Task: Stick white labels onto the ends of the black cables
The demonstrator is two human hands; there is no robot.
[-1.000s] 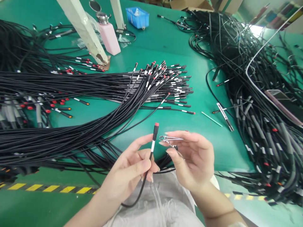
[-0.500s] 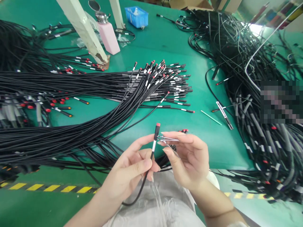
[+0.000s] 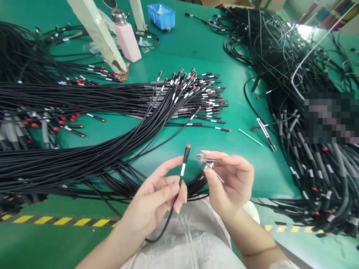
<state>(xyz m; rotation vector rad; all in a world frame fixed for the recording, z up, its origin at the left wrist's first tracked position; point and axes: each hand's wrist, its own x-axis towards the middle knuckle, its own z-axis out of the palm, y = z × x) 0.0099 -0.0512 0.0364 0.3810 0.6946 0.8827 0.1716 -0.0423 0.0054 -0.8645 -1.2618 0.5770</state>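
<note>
My left hand (image 3: 161,192) pinches a black cable (image 3: 179,183) between thumb and fingers. The cable's end stands upright, with a white label band and a red-tipped black connector (image 3: 186,153); its tail loops down toward my lap. My left index finger rests against the connector's lower part. In my right hand (image 3: 232,179), a small silvery tool (image 3: 209,160) with two thin spread arms is held between thumb and fingertips. Its narrow tip points left at the connector, with a gap between them. Too little of the tool shows to tell its exact kind. More cables pass below, partly behind my right hand.
Thick bundles of black cables (image 3: 84,138) cover the left of the green table (image 3: 193,48); another heap (image 3: 280,67) lies at right. A pink pump bottle (image 3: 127,41), a white post (image 3: 97,33), a blue bin (image 3: 161,18) and a thin green stick (image 3: 250,137) are beyond my hands.
My right hand has drawn back to the right with the silvery tool, whose tip has come away from the connector. My left hand has stayed nearly still, holding the cable.
</note>
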